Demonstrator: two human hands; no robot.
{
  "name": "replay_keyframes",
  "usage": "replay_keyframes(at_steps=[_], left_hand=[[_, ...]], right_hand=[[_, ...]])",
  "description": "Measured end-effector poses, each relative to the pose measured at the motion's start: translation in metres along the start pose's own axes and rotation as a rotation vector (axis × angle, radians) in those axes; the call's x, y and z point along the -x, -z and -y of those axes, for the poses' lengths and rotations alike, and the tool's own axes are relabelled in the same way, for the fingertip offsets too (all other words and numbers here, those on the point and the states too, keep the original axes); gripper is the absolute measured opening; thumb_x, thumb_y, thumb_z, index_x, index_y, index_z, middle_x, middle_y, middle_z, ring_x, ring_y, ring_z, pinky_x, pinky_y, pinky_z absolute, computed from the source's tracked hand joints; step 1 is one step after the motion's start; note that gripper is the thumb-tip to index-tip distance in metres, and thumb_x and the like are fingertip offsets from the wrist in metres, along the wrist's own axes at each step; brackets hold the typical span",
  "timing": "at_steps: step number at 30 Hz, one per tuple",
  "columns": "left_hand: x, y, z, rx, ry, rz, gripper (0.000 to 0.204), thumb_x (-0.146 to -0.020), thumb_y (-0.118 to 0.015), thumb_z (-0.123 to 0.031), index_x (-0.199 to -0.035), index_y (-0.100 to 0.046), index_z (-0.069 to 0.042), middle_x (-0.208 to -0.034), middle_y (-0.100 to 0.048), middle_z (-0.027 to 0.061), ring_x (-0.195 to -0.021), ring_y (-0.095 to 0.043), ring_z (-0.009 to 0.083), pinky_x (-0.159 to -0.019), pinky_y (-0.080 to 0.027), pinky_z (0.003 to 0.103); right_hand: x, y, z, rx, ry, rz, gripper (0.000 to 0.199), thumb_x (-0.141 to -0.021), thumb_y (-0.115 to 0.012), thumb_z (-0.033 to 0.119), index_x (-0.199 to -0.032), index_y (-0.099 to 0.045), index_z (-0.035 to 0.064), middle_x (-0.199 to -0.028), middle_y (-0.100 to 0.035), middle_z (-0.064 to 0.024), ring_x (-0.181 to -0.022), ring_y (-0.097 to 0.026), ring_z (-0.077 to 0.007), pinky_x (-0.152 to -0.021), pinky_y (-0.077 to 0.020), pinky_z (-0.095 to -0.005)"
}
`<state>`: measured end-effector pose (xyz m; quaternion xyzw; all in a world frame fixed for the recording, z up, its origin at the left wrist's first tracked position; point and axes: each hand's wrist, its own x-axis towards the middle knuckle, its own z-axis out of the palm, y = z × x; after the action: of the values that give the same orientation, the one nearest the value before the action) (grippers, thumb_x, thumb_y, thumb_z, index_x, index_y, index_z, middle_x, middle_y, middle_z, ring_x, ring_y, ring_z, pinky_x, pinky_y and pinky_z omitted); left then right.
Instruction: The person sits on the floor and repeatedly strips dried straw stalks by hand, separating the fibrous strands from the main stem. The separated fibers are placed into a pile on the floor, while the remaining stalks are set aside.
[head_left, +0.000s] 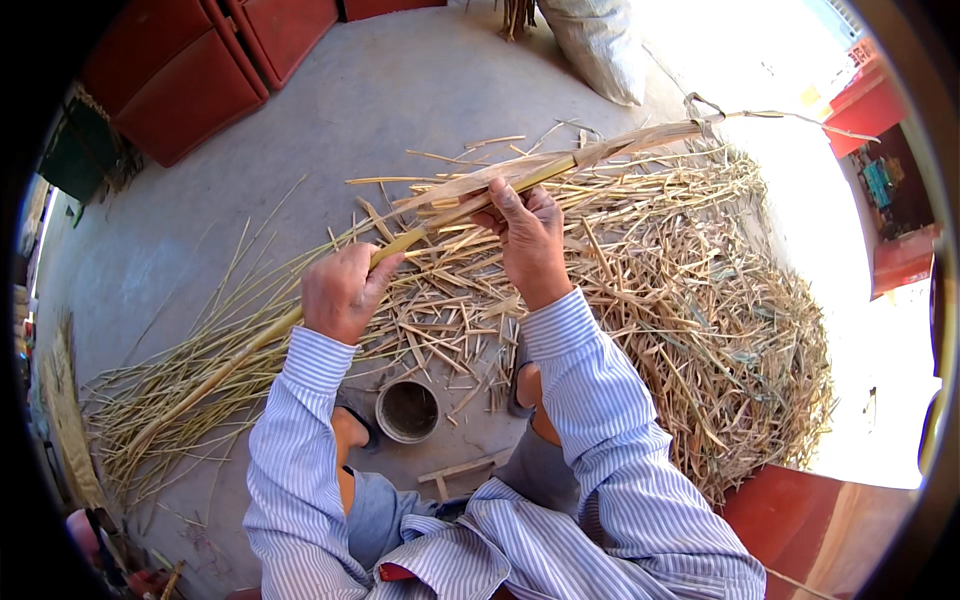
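A long dry plant stalk [401, 243] runs slantwise across the view, from the lower left to the upper right. My left hand [340, 292] is wrapped round its yellow, bare-looking part. Further up, my right hand [527, 237] grips the same stalk, thumb on top, where papery dry leaf sheath [645, 140] still covers it. A strip of this sheath hangs loose beside the stalk near my right thumb. Under my hands lie short broken pieces of straw [440, 330]. Thin stripped stalks [190, 390] are gathered to the left on the floor.
A large heap of dry leaves and husks [720, 330] spreads at the right. Between my feet stands a round container [408, 411], with a small wooden frame [465, 468] nearer me. Red padded seats [190, 90] and a whitish sack [600, 45] are at the back.
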<state>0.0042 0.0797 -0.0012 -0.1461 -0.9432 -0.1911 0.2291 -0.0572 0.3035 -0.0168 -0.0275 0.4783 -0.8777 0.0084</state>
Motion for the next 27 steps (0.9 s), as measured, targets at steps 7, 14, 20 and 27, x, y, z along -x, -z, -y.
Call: replay_keyframes(at_steps=[7,14,20,27], left_hand=[[0.001,-0.004,-0.01,-0.136,-0.142,-0.173,0.03,-0.09,-0.065,-0.032,-0.074,-0.058,-0.008,-0.061,-0.055,0.0093,-0.052,-0.056,0.0291,-0.049,-0.044,0.041],[-0.002,0.004,0.017,0.216,0.267,0.164,0.057,-0.1,-0.043,-0.048,-0.072,-0.058,-0.002,-0.055,-0.053,0.0127,-0.051,-0.055,0.0287,-0.051,-0.042,0.038],[0.002,0.005,0.029,0.635,0.585,0.537,0.063,-0.098,-0.044,-0.054,-0.074,-0.062,0.002,-0.057,-0.054,0.006,-0.054,-0.051,0.0157,-0.053,-0.041,0.034],[0.016,0.065,0.091,0.386,0.485,0.359,0.061,-0.098,-0.047,-0.053,-0.07,-0.057,0.001,-0.058,-0.051,0.0073,-0.056,-0.048,0.0141,-0.053,-0.039,0.034]], right_hand=[[0.003,0.001,0.007,0.138,-0.039,-0.092,0.03,-0.093,-0.066,0.03,-0.103,-0.061,0.0021,-0.094,-0.071,-0.0107,-0.081,-0.07,-0.0156,-0.07,-0.0579,-0.025],[0.006,0.003,0.011,0.141,-0.119,0.11,0.027,-0.093,-0.065,0.027,-0.104,-0.064,0.0012,-0.095,-0.071,-0.0124,-0.084,-0.07,-0.0183,-0.074,-0.0594,-0.0288],[0.008,0.009,0.025,0.189,0.043,0.305,0.017,-0.094,-0.063,0.018,-0.102,-0.062,0.0031,-0.098,-0.071,-0.0142,-0.093,-0.069,-0.0224,-0.079,-0.0596,-0.0324],[-0.017,0.073,0.054,0.147,0.226,-0.229,0.027,-0.09,-0.07,0.023,-0.106,-0.06,0.0042,-0.093,-0.07,-0.0081,-0.08,-0.067,-0.012,-0.067,-0.055,-0.0216]])
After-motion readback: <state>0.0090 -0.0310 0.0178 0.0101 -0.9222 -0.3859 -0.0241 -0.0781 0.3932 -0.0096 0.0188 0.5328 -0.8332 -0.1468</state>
